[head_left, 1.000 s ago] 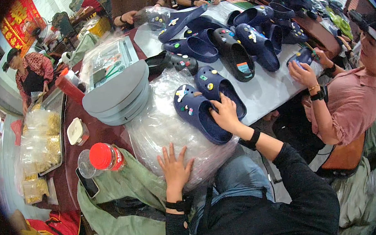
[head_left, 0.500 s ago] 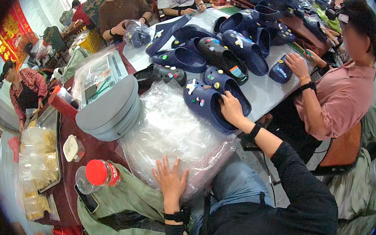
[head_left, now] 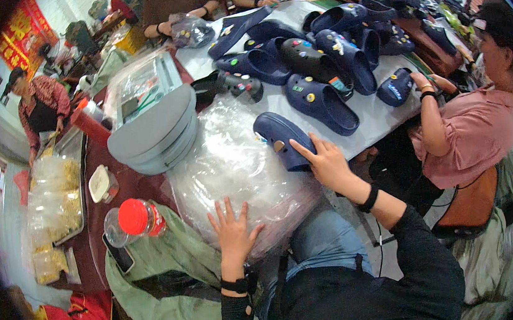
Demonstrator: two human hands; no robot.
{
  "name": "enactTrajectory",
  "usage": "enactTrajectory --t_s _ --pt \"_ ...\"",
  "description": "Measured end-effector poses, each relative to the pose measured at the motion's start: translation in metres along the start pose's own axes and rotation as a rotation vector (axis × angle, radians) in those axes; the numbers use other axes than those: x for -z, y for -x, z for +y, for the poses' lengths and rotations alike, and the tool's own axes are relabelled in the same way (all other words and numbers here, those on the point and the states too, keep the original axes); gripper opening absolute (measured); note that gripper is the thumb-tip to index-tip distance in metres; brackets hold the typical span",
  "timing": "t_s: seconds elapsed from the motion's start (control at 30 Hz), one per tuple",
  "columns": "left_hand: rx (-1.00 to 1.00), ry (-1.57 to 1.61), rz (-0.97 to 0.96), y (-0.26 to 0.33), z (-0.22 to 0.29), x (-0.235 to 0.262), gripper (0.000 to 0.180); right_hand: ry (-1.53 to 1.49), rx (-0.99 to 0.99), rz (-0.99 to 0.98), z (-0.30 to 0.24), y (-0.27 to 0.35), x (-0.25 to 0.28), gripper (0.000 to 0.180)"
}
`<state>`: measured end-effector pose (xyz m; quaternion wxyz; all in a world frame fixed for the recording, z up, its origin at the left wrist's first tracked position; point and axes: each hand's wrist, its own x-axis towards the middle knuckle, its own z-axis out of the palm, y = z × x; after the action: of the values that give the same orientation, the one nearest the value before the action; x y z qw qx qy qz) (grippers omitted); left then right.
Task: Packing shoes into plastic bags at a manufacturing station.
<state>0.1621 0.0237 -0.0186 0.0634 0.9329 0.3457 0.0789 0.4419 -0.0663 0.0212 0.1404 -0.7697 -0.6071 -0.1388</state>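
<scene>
here, right hand [head_left: 332,163] holds one navy clog [head_left: 277,134].

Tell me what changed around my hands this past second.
Your right hand has tipped the navy-blue, charm-studded, rounded clog sideways and shifted it left, apart from the matching navy clog. Your left hand stays spread on the clear plastic film.

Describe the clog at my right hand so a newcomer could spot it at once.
Find the big pile of clear plastic under your left hand. At its upper right edge, your right hand touches a navy clog. Unlike the upright clog just beyond, its foot opening doesn't show.
</scene>
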Motion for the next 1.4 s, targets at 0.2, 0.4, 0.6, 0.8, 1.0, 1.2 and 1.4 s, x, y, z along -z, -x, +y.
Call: enactTrajectory --t_s 0.2,0.4,0.6,0.8,1.0,1.2,1.4 --pt "-0.115 0.125 0.183 -0.006 -0.011 -0.018 0.028 -0.501 -0.184 -0.067 0.040 0.014 0.022 0.076" --pt "-0.062 0.276 0.237 -0.017 -0.016 -0.004 0.009 -1.578 -0.635 -0.271 0.047 0.048 0.074 0.054" --pt "0.220 1.015 0.505 -0.029 -0.005 0.019 0.008 -1.436 -0.188 -0.900 0.033 0.075 0.102 0.069" --pt "0.388 1.479 0.510 -0.033 -0.008 0.030 0.017 -1.444 -0.378 -1.043 -0.012 0.087 0.085 0.065" --pt "0.342 1.117 0.363 -0.026 -0.001 0.052 0.036 -1.728 -0.715 -0.905 -0.011 0.106 0.073 0.049" --pt "-0.216 0.785 0.291 -0.005 -0.001 0.041 0.069 -1.739 -0.794 -1.049 -0.004 0.108 0.079 0.041" --pt "-0.179 0.547 0.155 -0.004 0.013 0.022 0.061 -1.882 -0.995 -0.972 0.007 0.112 0.063 0.033"
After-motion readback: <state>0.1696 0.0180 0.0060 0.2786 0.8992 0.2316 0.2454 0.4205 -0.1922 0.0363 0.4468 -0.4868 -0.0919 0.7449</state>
